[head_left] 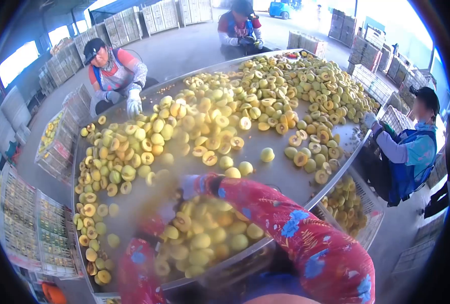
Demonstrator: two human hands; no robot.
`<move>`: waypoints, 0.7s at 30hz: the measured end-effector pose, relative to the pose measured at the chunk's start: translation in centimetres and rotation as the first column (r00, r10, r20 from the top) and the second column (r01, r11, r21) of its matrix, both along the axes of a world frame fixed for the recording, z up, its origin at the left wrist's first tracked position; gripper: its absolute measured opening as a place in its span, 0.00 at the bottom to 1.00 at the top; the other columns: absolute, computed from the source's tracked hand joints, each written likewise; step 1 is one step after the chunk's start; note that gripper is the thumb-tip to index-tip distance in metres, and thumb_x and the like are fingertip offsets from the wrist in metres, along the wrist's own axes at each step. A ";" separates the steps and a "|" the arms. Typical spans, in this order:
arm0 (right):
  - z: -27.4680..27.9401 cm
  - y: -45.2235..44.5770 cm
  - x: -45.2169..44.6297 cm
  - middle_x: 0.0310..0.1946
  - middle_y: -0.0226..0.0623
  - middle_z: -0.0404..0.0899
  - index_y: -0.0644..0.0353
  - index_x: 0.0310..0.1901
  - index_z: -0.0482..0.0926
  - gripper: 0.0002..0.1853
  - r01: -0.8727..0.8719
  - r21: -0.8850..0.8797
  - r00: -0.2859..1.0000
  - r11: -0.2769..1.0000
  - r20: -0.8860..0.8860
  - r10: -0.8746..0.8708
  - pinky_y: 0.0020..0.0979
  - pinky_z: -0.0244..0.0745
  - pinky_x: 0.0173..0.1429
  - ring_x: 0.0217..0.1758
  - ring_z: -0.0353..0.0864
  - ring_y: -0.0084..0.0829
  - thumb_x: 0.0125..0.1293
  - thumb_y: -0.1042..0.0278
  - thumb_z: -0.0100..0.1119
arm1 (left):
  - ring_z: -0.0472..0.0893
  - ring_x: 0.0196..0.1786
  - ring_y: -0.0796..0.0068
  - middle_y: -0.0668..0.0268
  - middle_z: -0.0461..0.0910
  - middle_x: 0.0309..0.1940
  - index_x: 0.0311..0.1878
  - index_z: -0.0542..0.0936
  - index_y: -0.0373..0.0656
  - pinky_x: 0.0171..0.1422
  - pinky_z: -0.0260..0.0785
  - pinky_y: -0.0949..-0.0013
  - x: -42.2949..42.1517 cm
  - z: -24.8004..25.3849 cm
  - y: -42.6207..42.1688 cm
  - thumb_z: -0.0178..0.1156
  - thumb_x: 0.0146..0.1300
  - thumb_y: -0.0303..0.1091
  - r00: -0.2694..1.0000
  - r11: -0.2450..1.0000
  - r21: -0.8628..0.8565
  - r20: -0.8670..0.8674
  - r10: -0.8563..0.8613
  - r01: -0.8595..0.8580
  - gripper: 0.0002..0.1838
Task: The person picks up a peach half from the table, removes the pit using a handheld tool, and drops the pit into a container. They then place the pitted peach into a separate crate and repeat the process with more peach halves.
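Note:
Halved yellow-green fruits [204, 238] lie heaped at the near edge of the metal table [280, 142], below my two hands. My right hand [188, 186], at the end of a red floral sleeve, is over the top of this heap, blurred. Its fingers cannot be made out. My left hand [166, 210] is beside the heap's upper left, also smeared by motion and partly hidden by a brownish blur. Whether either hand holds a fruit does not show. A larger pile of halved fruits [215, 106] spreads across the far side.
Three people [116, 76] [240, 30] [407, 147] work around the table's edges, wearing gloves. A crate of fruit [372, 213] stands below the right edge. Stacked crates [37, 218] are at the left, more along the back. A blue vehicle [280, 9] is far behind.

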State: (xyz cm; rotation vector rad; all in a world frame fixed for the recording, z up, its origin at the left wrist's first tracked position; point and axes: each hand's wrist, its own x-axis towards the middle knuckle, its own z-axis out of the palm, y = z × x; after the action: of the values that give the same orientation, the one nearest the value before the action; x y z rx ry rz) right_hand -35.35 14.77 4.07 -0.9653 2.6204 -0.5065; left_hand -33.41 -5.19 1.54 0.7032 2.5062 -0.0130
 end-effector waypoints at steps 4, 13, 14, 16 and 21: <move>-3.4 0.1 1.9 0.39 0.46 0.83 0.54 0.43 0.84 0.17 -0.143 0.001 0.989 0.990 -0.026 0.143 0.42 0.75 0.51 0.45 0.82 0.47 0.51 0.58 0.62 | 0.73 0.62 0.50 0.52 0.67 0.66 0.65 0.73 0.56 0.67 0.67 0.55 3.4 -1.0 -0.5 0.54 0.59 0.35 0.991 0.985 0.126 -0.083 -0.104 0.114 0.27; 2.1 5.4 10.6 0.50 0.41 0.78 0.52 0.45 0.82 0.20 -0.155 -0.064 0.987 0.986 -0.059 0.151 0.42 0.73 0.57 0.53 0.78 0.46 0.46 0.65 0.62 | 0.79 0.55 0.55 0.54 0.74 0.58 0.62 0.71 0.40 0.58 0.74 0.61 14.1 7.1 -1.3 0.59 0.59 0.29 0.895 0.634 0.770 -0.235 0.379 -0.066 0.26; 2.6 5.9 12.3 0.50 0.40 0.78 0.52 0.46 0.81 0.20 -0.118 -0.094 0.992 0.989 -0.044 0.114 0.42 0.73 0.57 0.53 0.78 0.46 0.47 0.65 0.62 | 0.79 0.56 0.57 0.55 0.74 0.57 0.63 0.70 0.38 0.58 0.75 0.62 15.3 6.9 -1.1 0.59 0.61 0.28 0.904 0.380 0.917 -0.058 0.423 -0.119 0.25; 4.8 6.8 15.7 0.50 0.40 0.78 0.50 0.49 0.81 0.21 -0.046 -0.150 0.999 0.988 -0.018 0.044 0.42 0.73 0.57 0.53 0.77 0.46 0.48 0.66 0.60 | 0.79 0.56 0.60 0.56 0.75 0.56 0.64 0.68 0.37 0.56 0.77 0.63 17.2 7.3 -0.7 0.59 0.63 0.27 0.880 -0.024 0.940 0.328 0.344 -0.341 0.25; 6.2 8.2 23.1 0.54 0.38 0.76 0.52 0.57 0.75 0.20 0.104 -0.274 0.990 0.956 -0.064 -0.126 0.41 0.74 0.57 0.54 0.77 0.45 0.61 0.68 0.55 | 0.74 0.60 0.57 0.53 0.74 0.57 0.63 0.67 0.34 0.64 0.68 0.61 23.0 7.1 0.0 0.68 0.57 0.40 0.858 0.447 0.888 -0.142 0.494 -0.110 0.34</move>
State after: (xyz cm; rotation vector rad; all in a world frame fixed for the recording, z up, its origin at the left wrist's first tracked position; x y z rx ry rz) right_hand -12.27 22.97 10.30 -0.9308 2.7410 -0.8916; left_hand -10.44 -5.23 8.61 0.5883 2.8970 1.5040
